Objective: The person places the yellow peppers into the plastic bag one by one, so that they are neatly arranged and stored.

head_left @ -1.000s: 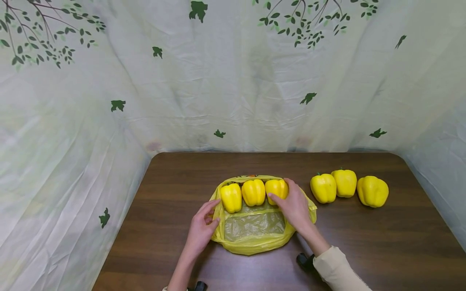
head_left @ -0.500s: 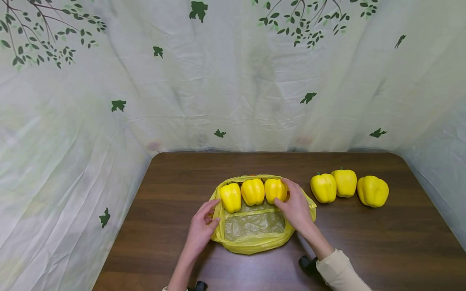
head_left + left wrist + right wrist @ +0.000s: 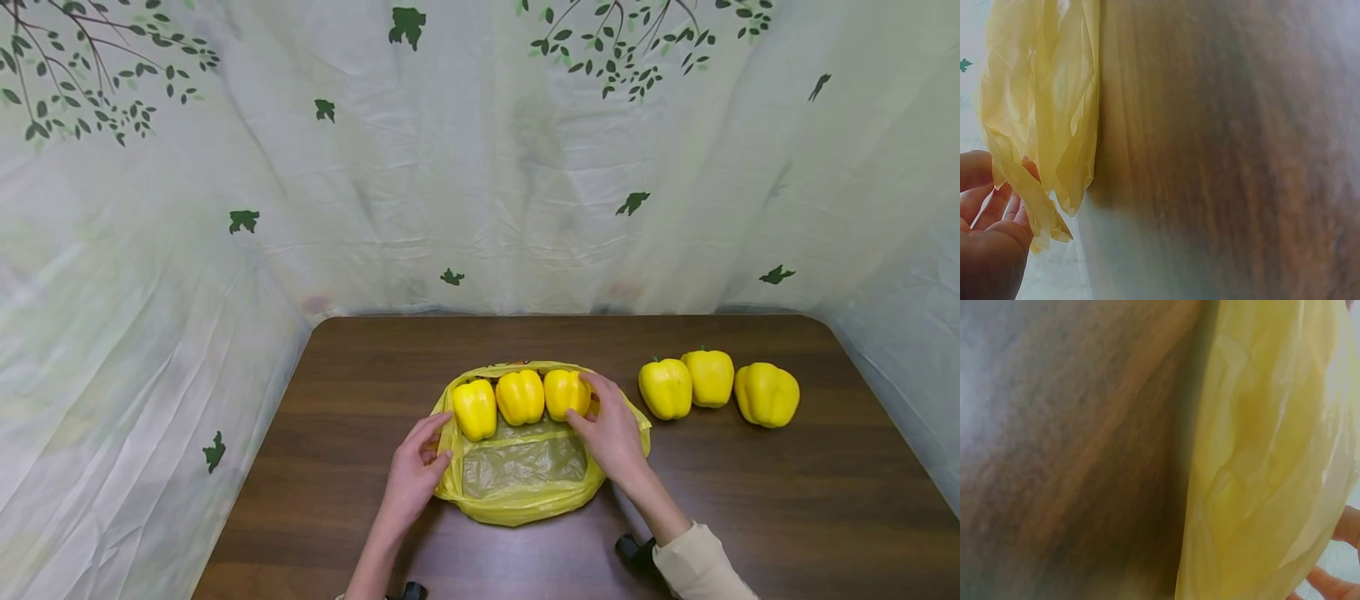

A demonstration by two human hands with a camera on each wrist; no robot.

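Yellow bag (image 3: 517, 510): opens upward, long axis left-right.

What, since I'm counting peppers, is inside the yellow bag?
Three yellow peppers line the far side of the bag. The right hand partly covers the rightmost one; anything beneath them is hidden.

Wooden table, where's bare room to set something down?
Bare: the tabletop left of the left hand; right of the beige sleeve, nearer than the loose yellow bell peppers; the near half of the yellow plastic bag. Crowded: its far side, with three bell peppers and the right hand.
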